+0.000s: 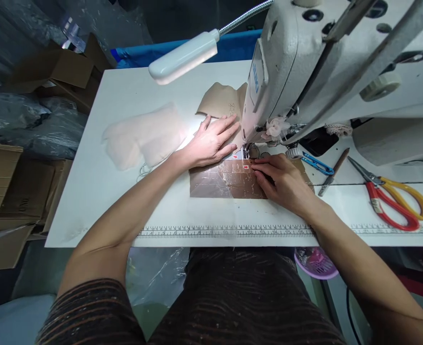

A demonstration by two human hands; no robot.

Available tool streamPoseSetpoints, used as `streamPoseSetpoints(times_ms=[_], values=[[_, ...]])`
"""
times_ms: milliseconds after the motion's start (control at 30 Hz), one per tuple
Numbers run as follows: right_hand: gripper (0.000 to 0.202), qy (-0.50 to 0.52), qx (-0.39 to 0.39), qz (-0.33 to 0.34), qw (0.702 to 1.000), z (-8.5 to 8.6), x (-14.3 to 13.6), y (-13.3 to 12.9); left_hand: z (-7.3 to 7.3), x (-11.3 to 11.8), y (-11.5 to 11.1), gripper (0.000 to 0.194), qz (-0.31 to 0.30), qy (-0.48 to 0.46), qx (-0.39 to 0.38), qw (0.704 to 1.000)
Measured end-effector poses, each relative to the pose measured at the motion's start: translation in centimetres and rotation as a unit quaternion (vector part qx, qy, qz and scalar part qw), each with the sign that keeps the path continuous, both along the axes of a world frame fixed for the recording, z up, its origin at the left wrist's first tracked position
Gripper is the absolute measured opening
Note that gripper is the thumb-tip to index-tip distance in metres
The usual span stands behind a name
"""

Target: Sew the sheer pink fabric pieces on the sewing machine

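My left hand (215, 139) lies flat with fingers spread, just left of the presser foot (245, 152). It presses on a tan piece (217, 98) with handwriting on it and touches the upper edge of a shiny brown sheet (226, 179). That sheet lies flat under the needle area and has small red marks. My right hand (278, 177) rests on its right part, fingers bent and drawn together at the edge beside the presser foot. The sewing machine (279, 72) stands over the work. A pale sheer piece (146, 136) lies left of my left hand.
Blue thread snips (317, 163), a slim pointed tool (334, 172) and red-and-yellow scissors (394, 199) lie right of my right hand. A lamp (184, 55) hangs over the white table (107, 211). A printed ruler (211, 232) runs along its front edge. Cardboard boxes (24, 187) stand left.
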State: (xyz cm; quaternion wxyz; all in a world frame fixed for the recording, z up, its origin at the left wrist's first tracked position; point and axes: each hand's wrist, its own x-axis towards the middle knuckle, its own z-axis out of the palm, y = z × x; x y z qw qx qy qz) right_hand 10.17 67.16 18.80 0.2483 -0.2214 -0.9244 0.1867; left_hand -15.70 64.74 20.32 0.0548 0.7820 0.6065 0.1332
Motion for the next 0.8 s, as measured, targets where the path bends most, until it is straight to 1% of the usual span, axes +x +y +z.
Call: streamPoseSetpoints(times_ms=[67,133,167,233,300,333,367,433,500,600,700,733,800], values=[[0.025,-0.003,-0.014,0.015,1.0,0.4,0.1,0.5,0.8,-0.2,0.0,0.044,-0.006,0.021,0.024,0.999],[0.025,-0.022,-0.029,0.036,0.999,1.2,0.3,1.0,2.3,-0.3,-0.7,0.041,-0.002,0.032,0.017,0.999],[0.025,-0.032,-0.033,0.047,0.998,1.6,0.3,1.1,3.1,-0.3,-1.3,0.038,0.001,0.034,-0.008,0.999],[0.026,-0.05,-0.035,0.069,0.996,2.5,0.3,1.0,4.6,-0.1,-3.2,0.035,0.003,0.037,-0.085,0.996],[0.027,-0.063,-0.036,0.105,0.992,3.1,-0.1,0.6,5.6,0.3,-5.4,0.035,0.007,0.041,-0.148,0.988],[0.028,-0.07,-0.038,0.127,0.989,3.2,-0.5,0.3,5.8,0.5,-6.5,0.033,0.009,0.04,-0.165,0.985],[0.028,-0.078,-0.04,0.151,0.985,3.3,-0.9,0.0,5.8,0.7,-7.5,0.031,0.013,0.036,-0.17,0.985],[0.03,-0.088,-0.042,0.19,0.977,3.1,-1.9,-0.5,5.2,1.0,-8.8,0.024,0.009,0.012,-0.161,0.987],[0.027,-0.09,-0.042,0.209,0.973,2.8,-2.8,-0.7,4.2,1.1,-9.0,0.018,-0.002,-0.029,-0.13,0.991],[0.009,-0.108,-0.042,0.19,0.975,2.2,-3.4,-0.3,2.8,0.6,-7.7,0.014,-0.007,-0.084,-0.078,0.993],[0.012,-0.119,-0.044,0.141,0.982,2.0,-2.9,0.5,2.0,-0.1,-5.7,0.012,-0.014,-0.075,-0.028,0.997],[0.013,-0.113,-0.046,0.127,0.984,2.0,-2.6,0.8,1.9,-0.2,-5.1,0.013,-0.024,-0.065,-0.01,0.998],[0.014,-0.093,-0.055,0.108,0.988,2.0,-2.1,1.3,2.1,0.0,-4.6,0.021,-0.032,-0.049,0.031,0.998]])
